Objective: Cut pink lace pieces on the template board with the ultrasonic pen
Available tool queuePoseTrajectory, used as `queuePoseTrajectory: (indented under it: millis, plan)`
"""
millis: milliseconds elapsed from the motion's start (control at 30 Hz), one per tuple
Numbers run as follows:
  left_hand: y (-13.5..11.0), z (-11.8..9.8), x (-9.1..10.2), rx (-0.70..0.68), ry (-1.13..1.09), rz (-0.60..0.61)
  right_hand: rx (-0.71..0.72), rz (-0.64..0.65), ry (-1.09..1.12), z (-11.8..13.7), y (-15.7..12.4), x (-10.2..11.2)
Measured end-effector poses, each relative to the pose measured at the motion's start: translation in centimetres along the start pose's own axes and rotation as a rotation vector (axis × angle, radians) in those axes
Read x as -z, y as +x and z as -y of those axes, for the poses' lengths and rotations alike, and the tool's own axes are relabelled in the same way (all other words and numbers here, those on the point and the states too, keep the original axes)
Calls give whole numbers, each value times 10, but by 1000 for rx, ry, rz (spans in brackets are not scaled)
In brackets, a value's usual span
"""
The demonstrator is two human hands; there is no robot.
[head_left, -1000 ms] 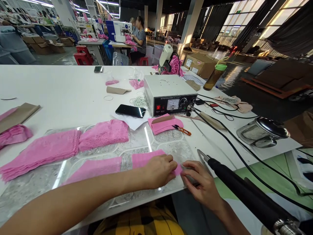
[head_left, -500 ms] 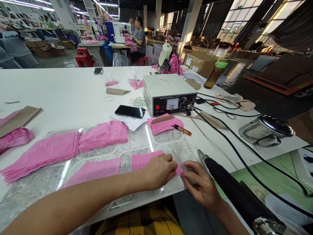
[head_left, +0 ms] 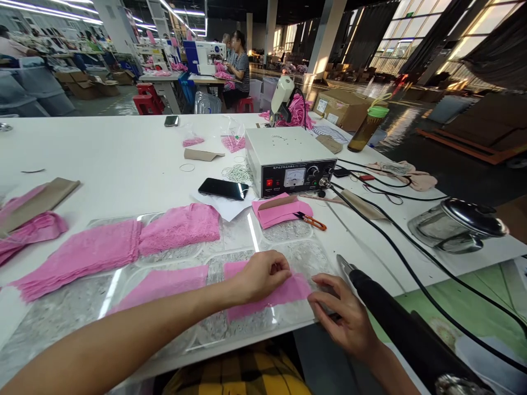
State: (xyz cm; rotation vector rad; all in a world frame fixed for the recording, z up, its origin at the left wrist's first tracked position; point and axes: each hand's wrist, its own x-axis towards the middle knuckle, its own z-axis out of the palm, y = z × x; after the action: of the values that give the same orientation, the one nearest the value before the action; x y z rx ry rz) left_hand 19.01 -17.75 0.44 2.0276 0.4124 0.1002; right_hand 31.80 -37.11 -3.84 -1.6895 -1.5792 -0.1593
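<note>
My left hand [head_left: 265, 278] is low over the pink cloth piece [head_left: 284, 295] at lower centre, its grip pressed together, though I cannot tell whether anything is pinched, while my right hand [head_left: 345, 315] has its grip spread and curved by the cloth's right end, I'd judge to keep it flat. The cloth lies on a grey-patterned mat [head_left: 302, 253] at the near edge of my white bench [head_left: 123, 159], the black-handled tool [head_left: 382, 302] at lower right, probably for easy reach. Beyond, a broad, window-lit workshop holds a person [head_left: 240, 68] at a sewing machine [head_left: 209, 55], upper centre.
</note>
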Motion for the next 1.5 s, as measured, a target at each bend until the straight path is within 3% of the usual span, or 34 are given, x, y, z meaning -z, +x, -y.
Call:
queuePoseTrajectory:
  millis: [167, 300, 400, 500, 600, 767, 900, 1100, 1233, 1500]
  plan:
    - [-29, 3, 42, 116, -295, -132, 47, -7, -21, 1, -1, 6]
    - [-74, 13, 78, 168, -456, -343, 56, -34, -19, 5, 2, 8]
    - [-112, 28, 92, 208, -543, -476, 52, -41, 9, 15, 22, -4]
    - [-142, 44, 94, 246, -623, -555, 72, 23, 83, 36, 57, -28]
    - [-160, 55, 90, 266, -696, -607, 99, 168, 169, 65, 89, -56]
    - [-177, 66, 80, 274, -796, -669, 250, 325, 234, 102, 98, -86]
    - [-190, 70, 81, 278, -837, -687, 228, 339, 167, 98, 90, -92]
    - [-206, 72, 86, 275, -733, -624, -72, 476, 25, 84, 104, -102]
    - [-214, 76, 86, 247, -622, -579, -85, 542, 9, 86, 110, -113]
    - [-233, 84, 91, 254, -247, -603, -44, 547, 34, 95, 128, -121]
